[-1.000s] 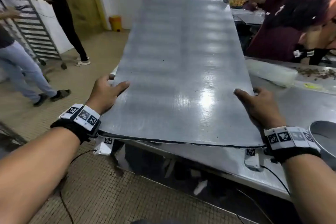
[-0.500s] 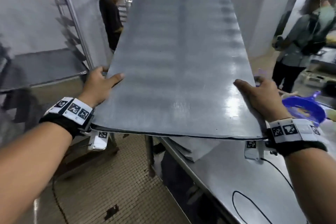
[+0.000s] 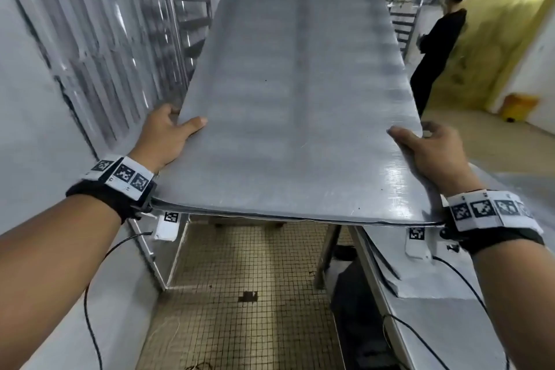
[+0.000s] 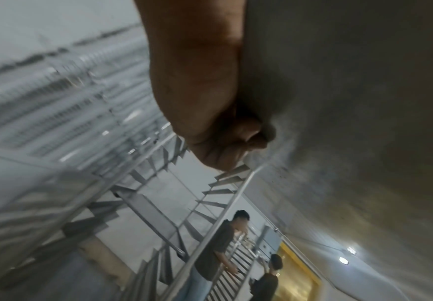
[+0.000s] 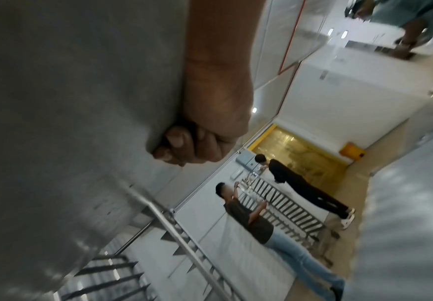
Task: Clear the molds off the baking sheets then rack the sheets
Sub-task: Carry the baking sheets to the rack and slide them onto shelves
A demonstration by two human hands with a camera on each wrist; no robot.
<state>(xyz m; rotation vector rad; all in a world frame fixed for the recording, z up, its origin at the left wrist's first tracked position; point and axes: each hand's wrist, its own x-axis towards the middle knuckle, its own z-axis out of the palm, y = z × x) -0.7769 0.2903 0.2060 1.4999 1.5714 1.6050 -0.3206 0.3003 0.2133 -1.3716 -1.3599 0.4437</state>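
Note:
I carry a long bare metal baking sheet [image 3: 297, 93] level in front of me, with no molds on it. My left hand [image 3: 168, 135] grips its left edge near the close end, thumb on top. My right hand [image 3: 426, 150] grips the right edge the same way. In the left wrist view the fingers [image 4: 238, 142] curl under the sheet's underside [image 4: 351, 101]. The right wrist view shows the other fingers [image 5: 181, 146] curled under the sheet [image 5: 68, 91]. A tall metal sheet rack [image 3: 192, 9] with angled runners stands just ahead on the left.
A steel table [image 3: 435, 309] runs along my lower right, with cables lying on it. A grey panelled wall or cabinet [image 3: 75, 54] is close on my left. Two people [image 3: 438, 39] stand ahead to the right beside another rack. Tiled floor [image 3: 249, 294] lies below the sheet.
I have turned left with the sheet, away from the work table and the people there. The rack and the grey wall have now come into view. My grip on both edges is unchanged.

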